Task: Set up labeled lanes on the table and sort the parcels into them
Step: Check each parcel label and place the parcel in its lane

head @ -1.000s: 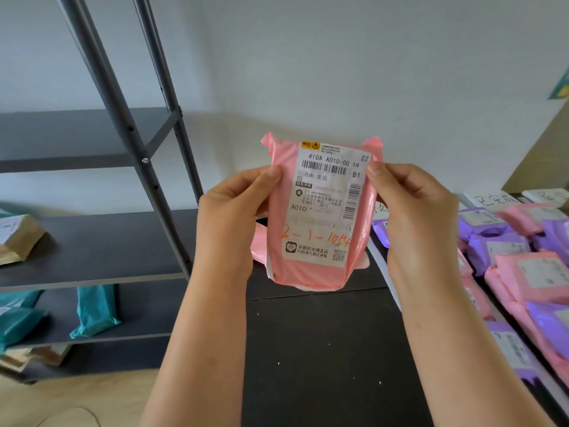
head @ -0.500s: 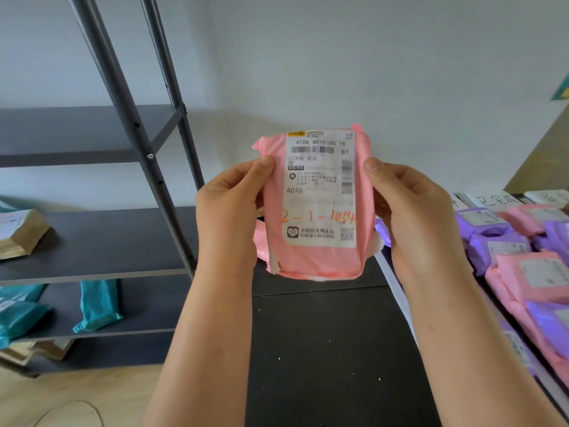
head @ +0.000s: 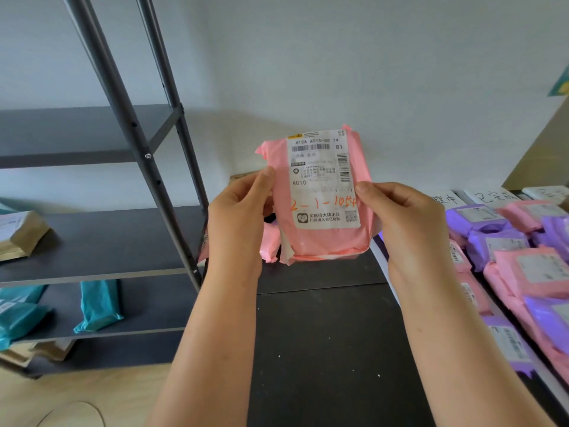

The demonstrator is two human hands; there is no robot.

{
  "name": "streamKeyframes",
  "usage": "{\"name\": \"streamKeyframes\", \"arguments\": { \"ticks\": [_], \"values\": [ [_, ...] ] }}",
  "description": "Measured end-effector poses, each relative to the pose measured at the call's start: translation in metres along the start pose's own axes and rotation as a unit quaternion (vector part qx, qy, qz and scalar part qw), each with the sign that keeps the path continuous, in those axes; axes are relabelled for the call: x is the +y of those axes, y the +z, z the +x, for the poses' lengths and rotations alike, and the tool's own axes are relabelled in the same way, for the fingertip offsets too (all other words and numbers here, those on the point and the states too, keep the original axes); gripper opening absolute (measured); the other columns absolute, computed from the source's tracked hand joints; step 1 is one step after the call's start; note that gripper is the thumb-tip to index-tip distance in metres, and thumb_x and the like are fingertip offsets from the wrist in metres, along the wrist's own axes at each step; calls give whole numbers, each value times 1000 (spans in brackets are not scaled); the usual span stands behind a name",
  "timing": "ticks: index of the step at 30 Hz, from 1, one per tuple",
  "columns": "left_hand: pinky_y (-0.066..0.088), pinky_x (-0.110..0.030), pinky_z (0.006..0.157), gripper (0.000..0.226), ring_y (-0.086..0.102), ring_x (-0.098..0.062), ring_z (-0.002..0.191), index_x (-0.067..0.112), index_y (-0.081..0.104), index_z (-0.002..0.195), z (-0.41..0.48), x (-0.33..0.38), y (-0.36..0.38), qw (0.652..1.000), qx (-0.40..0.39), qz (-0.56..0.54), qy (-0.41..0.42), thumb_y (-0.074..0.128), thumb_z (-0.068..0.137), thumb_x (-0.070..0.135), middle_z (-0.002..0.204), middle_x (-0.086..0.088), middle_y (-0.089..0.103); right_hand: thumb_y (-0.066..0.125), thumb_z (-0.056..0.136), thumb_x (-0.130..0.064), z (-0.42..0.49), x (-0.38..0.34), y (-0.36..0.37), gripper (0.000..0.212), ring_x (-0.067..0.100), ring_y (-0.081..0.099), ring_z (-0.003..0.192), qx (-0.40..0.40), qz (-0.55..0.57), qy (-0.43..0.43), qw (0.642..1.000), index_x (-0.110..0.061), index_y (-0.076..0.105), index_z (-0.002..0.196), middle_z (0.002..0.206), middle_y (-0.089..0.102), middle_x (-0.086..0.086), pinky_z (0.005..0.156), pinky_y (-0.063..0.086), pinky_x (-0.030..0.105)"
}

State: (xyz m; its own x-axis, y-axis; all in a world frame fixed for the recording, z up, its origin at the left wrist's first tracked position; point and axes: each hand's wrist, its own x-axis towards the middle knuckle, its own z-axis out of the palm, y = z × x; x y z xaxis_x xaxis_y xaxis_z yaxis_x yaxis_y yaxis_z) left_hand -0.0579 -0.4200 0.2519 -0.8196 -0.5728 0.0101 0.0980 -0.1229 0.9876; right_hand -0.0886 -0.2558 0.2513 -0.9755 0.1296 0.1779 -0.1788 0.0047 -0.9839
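Both hands, left (head: 237, 223) and right (head: 403, 229), grip pink parcel (head: 320, 235) upright above black table (head: 323, 349); pink and purple parcels (head: 523, 272) piled right, shelf rack (head: 101, 241) left.

Grey shelving rack (head: 107, 238), white wall (head: 338, 57)

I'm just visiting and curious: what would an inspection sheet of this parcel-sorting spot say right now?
Surface: black table, matte, with small white specks.
Job's things: pink parcel held upright, label toward the camera; pink and purple parcels in rows at right; handwritten paper signs behind them.
Clutter: teal bags and a brown packet on the shelf rack.
Hands: left hand and right hand each grip a side edge of the pink parcel.
Cables: thin curved line on the floor, perhaps a cord; cannot tell.
Surroundings: pale wall behind table and rack.
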Motion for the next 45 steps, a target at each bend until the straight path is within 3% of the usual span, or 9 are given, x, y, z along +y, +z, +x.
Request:
{"name": "streamKeyframes", "arguments": {
  "ticks": [6,12,17,24,29,33,36,41,45],
  "values": [
    [44,-22,66,32,56,-2,58,16,74,85,-6,-1,1,999,-3,38,-11,68,86,47,68,13,68,71,90,-20,4,-1,-3,14,5,63,62,43,34,9,998,-23,76,77,75,75,-9,62,47,22],
    [51,-17,58,18,60,-5,56,10,75,89,-10,3,3,998,-53,45,-3,75,85,27,70,4,72,70,90,-19,2,-2,-1,17,2,62,60,42,30,-6,999,-25,74,75,71,73,-12,59,45,17],
    [57,-21,65,13,64,-6,61,13,74,90,-9,-1,0,997,-51,57,2,75,85,26,75,5,75,70,91,-20,0,0,-1,14,12,71,81,37,8,-10,999,-24,75,78,80,76,-8,74,55,28],
    [49,-15,55,7,62,0,57,14,74,91,-6,-8,-2,994,-52,89,29,74,86,20,76,4,75,68,90,-19,-4,4,-3,17,2,65,69,32,-23,-24,999,-25,73,75,75,74,-12,62,49,21],
    [55,-29,69,5,66,-4,69,21,76,91,-5,-23,-8,986,-48,154,48,74,86,21,79,9,74,70,88,-19,-9,16,-11,13,-4,64,71,46,-80,-25,995,-30,71,94,78,71,-14,60,44,11],
    [59,-42,77,8,69,-10,78,31,73,85,-12,-37,-12,970,-77,223,57,73,87,24,81,13,73,67,91,-35,-15,31,-28,26,2,64,89,76,-159,-16,984,-34,65,117,92,68,-16,70,44,19],
    [58,-45,77,16,69,-11,79,36,70,78,-22,-47,-8,958,-108,257,62,72,87,24,81,13,73,67,91,-37,-25,43,-44,32,2,63,88,86,-210,-23,974,-35,65,123,90,66,-18,69,41,13],
    [57,-38,72,5,67,-11,79,26,74,87,-42,-62,5,939,-168,292,73,70,89,23,85,12,71,68,90,-34,-49,69,-78,37,10,60,98,94,-300,-30,949,-33,64,127,115,62,-7,75,42,20],
    [41,-18,62,6,59,-1,75,23,74,94,-60,-67,21,917,-207,325,101,69,90,23,84,16,66,68,91,-28,-68,72,-109,30,9,59,104,98,-302,6,948,-24,69,121,106,61,-14,84,42,25]
  ]
}}
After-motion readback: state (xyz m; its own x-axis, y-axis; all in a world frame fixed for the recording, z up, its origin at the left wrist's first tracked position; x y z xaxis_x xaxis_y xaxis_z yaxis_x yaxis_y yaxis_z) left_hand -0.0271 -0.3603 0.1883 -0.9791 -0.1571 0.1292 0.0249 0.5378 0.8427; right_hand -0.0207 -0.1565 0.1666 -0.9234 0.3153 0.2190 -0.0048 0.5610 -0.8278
